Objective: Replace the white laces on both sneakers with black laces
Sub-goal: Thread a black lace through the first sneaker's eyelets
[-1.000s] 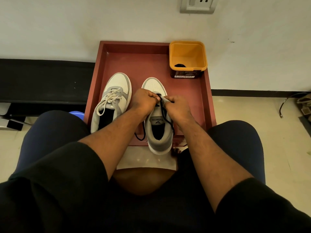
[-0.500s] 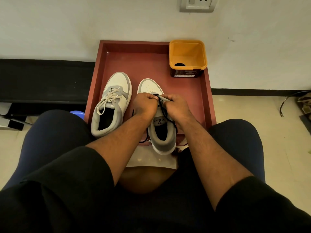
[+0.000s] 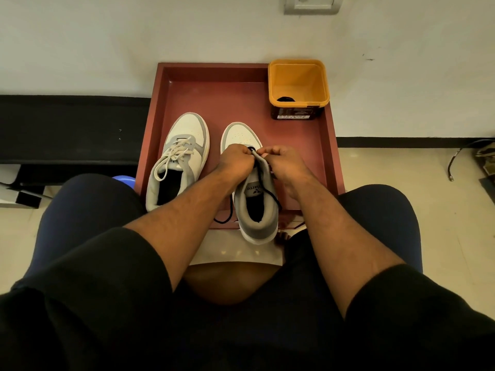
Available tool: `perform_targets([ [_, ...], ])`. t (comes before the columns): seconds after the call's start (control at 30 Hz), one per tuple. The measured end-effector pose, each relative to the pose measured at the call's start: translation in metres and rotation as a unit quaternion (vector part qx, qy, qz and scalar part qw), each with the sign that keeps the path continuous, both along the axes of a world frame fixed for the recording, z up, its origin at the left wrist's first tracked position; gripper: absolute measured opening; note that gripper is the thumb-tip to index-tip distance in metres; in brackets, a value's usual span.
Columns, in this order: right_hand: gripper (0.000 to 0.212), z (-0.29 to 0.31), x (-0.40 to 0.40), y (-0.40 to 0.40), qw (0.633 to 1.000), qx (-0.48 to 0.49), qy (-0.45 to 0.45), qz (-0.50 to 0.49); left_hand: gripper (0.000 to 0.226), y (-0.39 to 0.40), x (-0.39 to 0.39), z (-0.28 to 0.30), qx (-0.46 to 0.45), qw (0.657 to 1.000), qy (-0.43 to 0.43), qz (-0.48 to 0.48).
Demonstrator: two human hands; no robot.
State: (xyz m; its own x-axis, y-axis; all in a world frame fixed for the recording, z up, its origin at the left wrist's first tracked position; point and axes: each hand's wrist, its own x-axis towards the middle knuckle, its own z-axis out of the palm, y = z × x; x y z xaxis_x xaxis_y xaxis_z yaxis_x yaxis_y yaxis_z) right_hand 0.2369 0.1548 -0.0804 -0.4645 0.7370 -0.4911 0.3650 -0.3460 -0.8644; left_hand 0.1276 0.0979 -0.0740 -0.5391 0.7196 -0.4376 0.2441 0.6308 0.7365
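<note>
Resting on the tiled floor (image 3: 401,199) against the white wall (image 3: 107,44), the red tray (image 3: 214,97) carries everything. Bare tray lies before the toes. Both sneakers point at the wall: left sneaker (image 3: 184,145), white-laced, near the left edge; right sneaker (image 3: 257,207) overhanging the near edge. Orange tub (image 3: 298,81) fills the far-right corner. Left hand (image 3: 235,162) and right hand (image 3: 284,163) pinch the black lace (image 3: 270,194).

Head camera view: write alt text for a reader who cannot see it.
Both hands, left hand and right hand, thread a black lace into the right sneaker on a red tray; the left sneaker keeps white laces.
</note>
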Motion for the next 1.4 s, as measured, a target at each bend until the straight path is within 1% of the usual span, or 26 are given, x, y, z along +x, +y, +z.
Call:
perform_targets([
  [0.2, 0.018, -0.014, -0.008, 0.005, 0.997, 0.067, -0.033, 0.010, 0.021, -0.007, -0.002, 0.010, -0.026, 0.995, 0.033, -0.087],
  [0.27, 0.019, -0.012, -0.010, 0.006, 0.997, 0.066, -0.022, -0.028, 0.026, -0.012, -0.005, 0.014, -0.027, 0.992, 0.067, -0.100],
  [0.33, 0.018, 0.003, -0.007, 0.013, 0.984, -0.010, 0.089, -0.154, 0.033, -0.017, -0.007, 0.017, -0.028, 0.988, 0.112, -0.106],
  [0.37, 0.016, 0.015, -0.003, 0.019, 0.953, -0.070, 0.185, -0.230, 0.036, -0.020, -0.009, 0.017, -0.025, 0.985, 0.136, -0.108],
  [0.43, 0.012, 0.036, 0.011, 0.035, 0.856, -0.154, 0.371, -0.325, 0.039, -0.025, -0.009, 0.019, -0.022, 0.976, 0.184, -0.110],
  [0.47, 0.013, 0.041, 0.018, 0.041, 0.833, -0.161, 0.406, -0.341, 0.038, -0.027, -0.008, 0.019, -0.027, 0.971, 0.211, -0.110],
  [0.5, 0.014, 0.046, 0.023, 0.045, 0.841, -0.138, 0.398, -0.339, 0.036, -0.028, -0.006, 0.020, -0.031, 0.964, 0.241, -0.111],
  [0.53, 0.013, 0.048, 0.025, 0.046, 0.882, -0.072, 0.341, -0.317, 0.032, -0.029, -0.004, 0.019, -0.028, 0.956, 0.269, -0.113],
  [0.6, 0.006, 0.043, 0.023, 0.041, 0.967, 0.141, 0.130, -0.166, 0.027, -0.030, 0.001, 0.019, -0.007, 0.944, 0.309, -0.119],
  [0.63, 0.010, 0.037, 0.019, 0.034, 0.970, 0.236, 0.018, -0.055, 0.026, -0.030, 0.003, 0.019, 0.002, 0.939, 0.320, -0.126],
  [0.67, 0.017, 0.027, 0.015, 0.029, 0.952, 0.291, -0.074, 0.054, 0.025, -0.030, 0.004, 0.019, 0.012, 0.936, 0.328, -0.130],
  [0.73, 0.024, 0.009, 0.006, 0.021, 0.913, 0.314, -0.167, 0.199, 0.023, -0.032, 0.006, 0.020, 0.029, 0.933, 0.334, -0.131],
  [0.8, 0.017, 0.000, 0.001, 0.016, 0.907, 0.316, -0.182, 0.211, 0.025, -0.036, 0.007, 0.023, 0.044, 0.931, 0.335, -0.135],
  [0.9, 0.010, 0.000, 0.002, 0.018, 0.909, 0.348, -0.194, 0.123, 0.043, -0.045, 0.007, 0.021, 0.046, 0.919, 0.350, -0.175],
  [0.93, 0.008, 0.003, 0.003, 0.020, 0.928, 0.330, -0.164, 0.060, 0.052, -0.050, 0.006, 0.018, 0.039, 0.913, 0.358, -0.191],
  [1.0, 0.008, 0.014, 0.008, 0.029, 0.964, 0.217, 0.000, -0.153, 0.064, -0.059, 0.003, 0.009, 0.026, 0.907, 0.373, -0.192],
  [1.03, 0.009, 0.024, 0.014, 0.037, 0.946, 0.135, 0.122, -0.267, 0.068, -0.064, 0.001, 0.005, 0.024, 0.909, 0.378, -0.174],
  [1.07, 0.010, 0.033, 0.022, 0.044, 0.908, 0.048, 0.239, -0.342, 0.071, -0.068, -0.001, 0.002, 0.027, 0.913, 0.378, -0.150],
  [1.13, 0.017, 0.042, 0.033, 0.049, 0.828, -0.104, 0.403, -0.377, 0.079, -0.072, -0.002, 0.001, 0.061, 0.932, 0.342, -0.102],
  [1.17, 0.019, 0.044, 0.036, 0.046, 0.815, -0.150, 0.424, -0.365, 0.082, -0.073, 0.000, 0.002, 0.087, 0.945, 0.304, -0.081],
  [1.2, 0.018, 0.045, 0.036, 0.042, 0.833, -0.159, 0.401, -0.348, 0.083, -0.073, 0.002, 0.003, 0.106, 0.958, 0.260, -0.061],
  [1.23, 0.014, 0.045, 0.033, 0.035, 0.875, -0.129, 0.351, -0.308, 0.084, -0.073, 0.003, 0.003, 0.115, 0.967, 0.223, -0.043],
  [1.3, 0.006, 0.034, 0.023, 0.027, 0.982, 0.060, 0.116, -0.137, 0.083, -0.071, 0.003, 0.001, 0.122, 0.976, 0.178, -0.019],
  [1.33, 0.012, 0.025, 0.020, 0.022, 0.981, 0.190, -0.029, -0.014, 0.081, -0.071, 0.002, -0.001, 0.130, 0.978, 0.161, -0.012],
  [1.37, 0.019, 0.012, 0.016, 0.019, 0.950, 0.272, -0.122, 0.097, 0.079, -0.071, 0.000, -0.003, 0.140, 0.980, 0.143, -0.010],
  [1.4, 0.022, 0.002, 0.013, 0.015, 0.921, 0.306, -0.163, 0.174, 0.075, -0.071, -0.001, -0.004, 0.145, 0.981, 0.128, -0.008],
])
